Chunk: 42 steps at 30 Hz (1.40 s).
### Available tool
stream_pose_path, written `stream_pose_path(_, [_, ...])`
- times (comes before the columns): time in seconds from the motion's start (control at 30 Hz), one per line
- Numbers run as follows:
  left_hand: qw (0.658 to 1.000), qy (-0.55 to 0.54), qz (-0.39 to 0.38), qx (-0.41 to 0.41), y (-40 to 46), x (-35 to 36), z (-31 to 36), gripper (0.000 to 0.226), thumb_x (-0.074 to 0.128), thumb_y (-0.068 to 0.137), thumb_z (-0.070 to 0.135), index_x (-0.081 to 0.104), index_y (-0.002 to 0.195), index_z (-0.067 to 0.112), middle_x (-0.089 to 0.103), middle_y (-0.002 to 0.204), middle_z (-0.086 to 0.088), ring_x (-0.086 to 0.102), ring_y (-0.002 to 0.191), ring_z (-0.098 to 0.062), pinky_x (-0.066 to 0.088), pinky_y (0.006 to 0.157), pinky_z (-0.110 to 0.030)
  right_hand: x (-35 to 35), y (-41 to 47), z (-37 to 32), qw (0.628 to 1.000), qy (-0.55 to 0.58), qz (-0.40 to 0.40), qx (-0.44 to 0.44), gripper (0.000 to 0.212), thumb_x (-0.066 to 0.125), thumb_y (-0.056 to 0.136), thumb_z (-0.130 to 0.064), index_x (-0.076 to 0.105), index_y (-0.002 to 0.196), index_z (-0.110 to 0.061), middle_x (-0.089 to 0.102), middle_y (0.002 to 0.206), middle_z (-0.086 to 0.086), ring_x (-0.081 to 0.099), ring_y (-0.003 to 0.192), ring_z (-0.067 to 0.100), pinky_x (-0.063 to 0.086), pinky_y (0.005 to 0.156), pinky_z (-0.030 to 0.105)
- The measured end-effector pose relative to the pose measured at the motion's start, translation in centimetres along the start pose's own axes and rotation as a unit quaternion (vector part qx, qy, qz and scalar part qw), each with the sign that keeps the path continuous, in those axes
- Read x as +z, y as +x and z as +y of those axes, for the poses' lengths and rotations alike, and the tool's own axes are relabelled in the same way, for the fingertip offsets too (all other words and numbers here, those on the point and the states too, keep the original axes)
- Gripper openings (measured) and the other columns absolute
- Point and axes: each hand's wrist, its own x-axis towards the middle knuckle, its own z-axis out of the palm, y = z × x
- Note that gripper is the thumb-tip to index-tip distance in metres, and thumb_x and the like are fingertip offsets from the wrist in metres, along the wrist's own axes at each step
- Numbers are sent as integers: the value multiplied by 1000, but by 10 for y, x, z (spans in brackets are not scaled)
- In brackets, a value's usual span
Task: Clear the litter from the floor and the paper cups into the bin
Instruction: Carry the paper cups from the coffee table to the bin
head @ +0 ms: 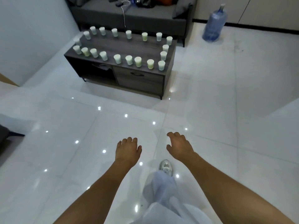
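Several white and pale green paper cups [117,59] stand in a ring around the edge of a low dark grey coffee table [123,46] ahead of me. My left hand [128,151] and my right hand [179,147] are stretched out low over the glossy white tiled floor [80,126], well short of the table. Both hands have relaxed fingers and hold nothing. No bin and no litter are in view.
A grey sofa [129,13] with dark items and a white cable stands behind the table. A blue water jug [214,25] sits on the floor at the back right. A white wall rises on the left. My shoe [165,167] and trouser leg are below my hands.
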Motion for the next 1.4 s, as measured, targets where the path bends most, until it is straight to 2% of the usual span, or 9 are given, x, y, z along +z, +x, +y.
stream_pose_path(0.3, [999,-44,21,-18,177,-88,23,47,32,99,40,42,136,15,52,127,-5,47,117,-23,36,100,-33,-107,174,18,1000,-5,-3,-9,50,49,93,-22,36,141,-17,46,132,8,46,116,30,45,89,36])
stream_pose_path(0.6, [999,-37,12,-19,341,-139,-19,44,35,98,40,48,130,14,57,121,-6,52,110,-24,42,89,-33,-164,338,-11,1000,2,-21,-8,51,50,93,-21,36,141,-16,46,133,9,46,117,30,46,92,39])
stream_pose_path(0.87, [999,-26,20,30,510,-211,-48,44,36,97,41,45,132,16,55,123,-5,50,111,-22,42,91,-33,-223,481,-40,999,36,-9,30,51,50,93,-20,36,141,-17,45,135,9,45,119,30,44,96,39])
stream_pose_path(1.0, [999,-29,5,45,574,-237,-46,47,36,98,41,42,137,15,51,130,-6,46,119,-23,38,98,-35,-247,532,-41,998,51,-8,40,50,51,93,-21,37,141,-17,47,135,9,47,119,29,45,97,39])
stream_pose_path(1.23, [997,-45,-19,56,681,-260,-17,45,39,97,40,42,136,17,49,134,-4,44,123,-23,37,102,-34,-284,628,-7,997,51,-42,47,47,50,94,-22,38,139,-19,47,133,7,46,118,28,44,95,36])
stream_pose_path(1.4, [996,-63,-51,38,752,-261,12,38,40,96,38,47,128,17,51,129,-5,45,120,-22,38,99,-32,-302,699,25,995,33,-68,58,49,51,93,-22,36,139,-18,46,131,7,47,115,29,46,94,38])
